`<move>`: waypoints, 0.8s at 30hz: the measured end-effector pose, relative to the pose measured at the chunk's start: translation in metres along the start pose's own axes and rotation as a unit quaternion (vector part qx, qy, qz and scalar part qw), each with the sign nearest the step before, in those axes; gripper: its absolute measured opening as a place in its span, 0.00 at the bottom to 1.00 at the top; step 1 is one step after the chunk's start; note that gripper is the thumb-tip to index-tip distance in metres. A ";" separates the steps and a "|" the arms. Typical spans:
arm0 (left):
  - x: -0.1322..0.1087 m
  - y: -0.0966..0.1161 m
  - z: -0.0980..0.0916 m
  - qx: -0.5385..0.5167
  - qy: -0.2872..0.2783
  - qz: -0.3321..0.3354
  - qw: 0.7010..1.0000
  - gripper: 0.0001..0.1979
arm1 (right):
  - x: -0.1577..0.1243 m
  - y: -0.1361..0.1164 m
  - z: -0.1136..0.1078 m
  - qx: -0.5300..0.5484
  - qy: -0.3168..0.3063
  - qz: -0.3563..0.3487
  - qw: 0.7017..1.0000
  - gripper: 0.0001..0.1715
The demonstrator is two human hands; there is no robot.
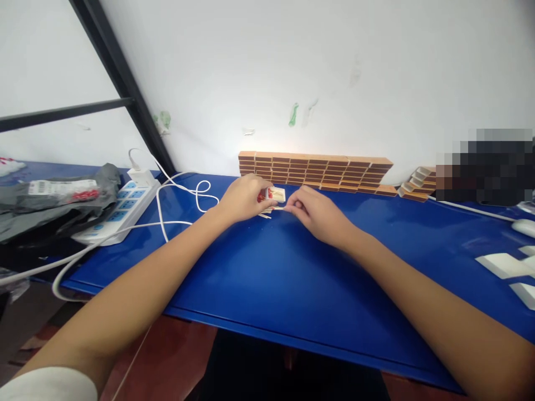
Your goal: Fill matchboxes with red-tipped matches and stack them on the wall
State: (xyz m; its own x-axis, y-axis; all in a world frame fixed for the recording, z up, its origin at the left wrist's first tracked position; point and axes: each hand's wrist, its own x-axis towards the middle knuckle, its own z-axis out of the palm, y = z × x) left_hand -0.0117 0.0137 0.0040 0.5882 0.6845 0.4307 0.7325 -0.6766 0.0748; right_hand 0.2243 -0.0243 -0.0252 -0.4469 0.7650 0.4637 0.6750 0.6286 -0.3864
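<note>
My left hand point(246, 197) is closed around a small matchbox tray point(280, 194) near the back of the blue table. Red-tipped matches fill the tray, and part of it is hidden by my fingers. Just below it, several loose matches point(266, 215) lie on the table under my left fingertips. To the right of the tray, my right hand point(320, 214) pinches the end of a thin pale matchstick point(279, 208) between thumb and forefinger.
Stacked matchboxes point(313, 171) line the wall, with a smaller pile point(418, 182) to their right. On the left are a white power strip point(125, 209), loose white cables point(159, 206) and a grey plastic bag point(54, 200). White pieces point(504, 264) lie at the right.
</note>
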 end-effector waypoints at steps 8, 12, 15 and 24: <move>-0.003 0.012 0.001 -0.056 -0.020 0.046 0.997 0.13 | 0.002 0.010 -0.007 -0.042 0.032 0.020 0.998 0.06; -0.005 0.018 0.002 -0.083 -0.024 0.068 0.994 0.13 | 0.001 0.009 -0.007 -0.051 0.028 0.025 0.998 0.05; -0.005 0.019 0.003 -0.085 -0.031 0.069 0.994 0.13 | 0.001 0.010 -0.007 -0.050 0.014 0.018 0.998 0.05; -0.005 0.013 0.009 -0.087 -0.033 0.079 0.993 0.15 | 0.000 0.007 -0.008 -0.050 -0.014 -0.017 0.998 0.08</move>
State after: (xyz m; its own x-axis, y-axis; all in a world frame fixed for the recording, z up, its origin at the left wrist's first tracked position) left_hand -0.0018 0.0045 -0.0054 0.7165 0.5789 0.3893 0.5627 -0.8094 0.1681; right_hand 0.2336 -0.0211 -0.0216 -0.4864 0.7473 0.4528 0.7135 0.6388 -0.2878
